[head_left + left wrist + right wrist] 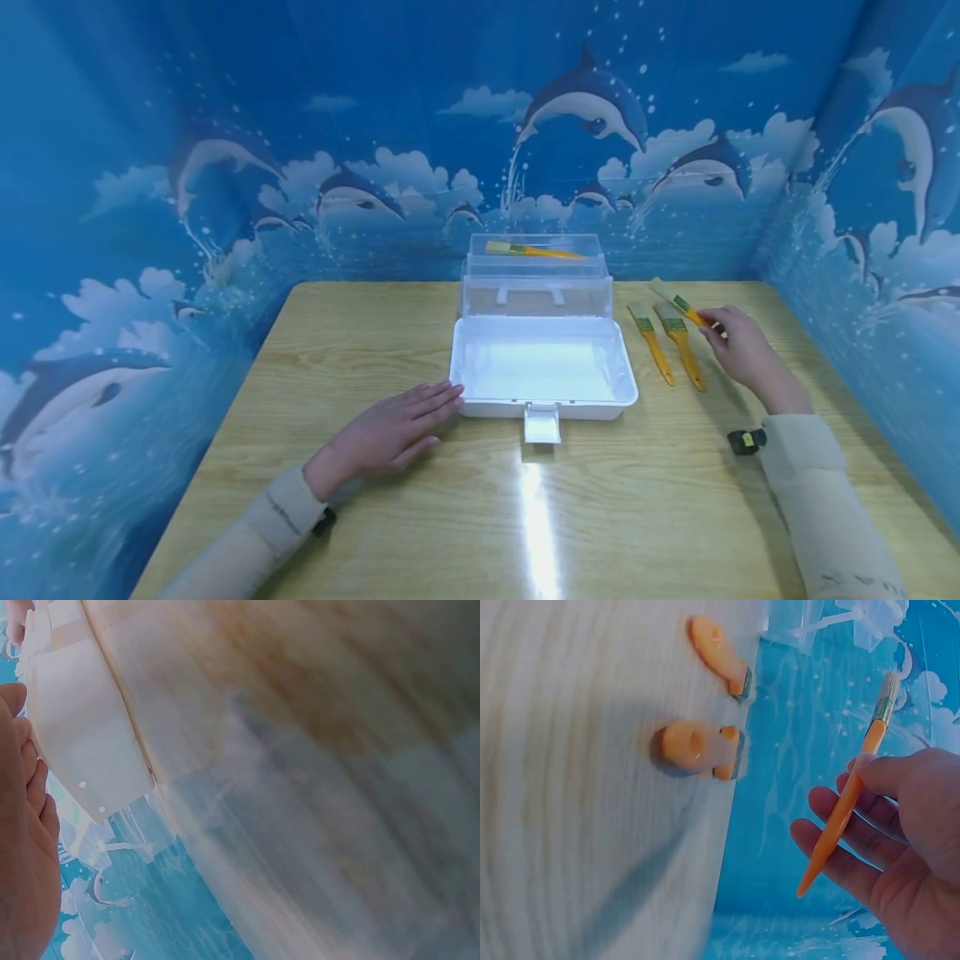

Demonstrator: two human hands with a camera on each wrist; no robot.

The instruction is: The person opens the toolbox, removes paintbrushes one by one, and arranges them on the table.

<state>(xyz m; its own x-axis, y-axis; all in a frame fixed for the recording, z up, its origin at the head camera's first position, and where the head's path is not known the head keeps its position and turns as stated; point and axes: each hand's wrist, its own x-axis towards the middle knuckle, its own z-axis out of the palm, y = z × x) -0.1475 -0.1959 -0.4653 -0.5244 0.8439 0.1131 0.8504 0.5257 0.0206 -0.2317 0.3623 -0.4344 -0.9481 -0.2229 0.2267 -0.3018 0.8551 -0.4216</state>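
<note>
A flat paintbrush with an orange handle and pale bristles is pinched between the thumb and fingers of my right hand; in the right wrist view its handle slants across the fingers, bristles up. Two more orange paintbrushes, a narrower one and a wider one, lie on the table just left of that hand. My left hand has its fingers straight, with fingertips at the front left corner of a white plastic box. The box stands with its clear upper part raised at the back.
Another paintbrush lies in the top of the box's clear part. A white latch hangs from the box front. The wooden table meets a blue dolphin-printed curtain at the back and sides.
</note>
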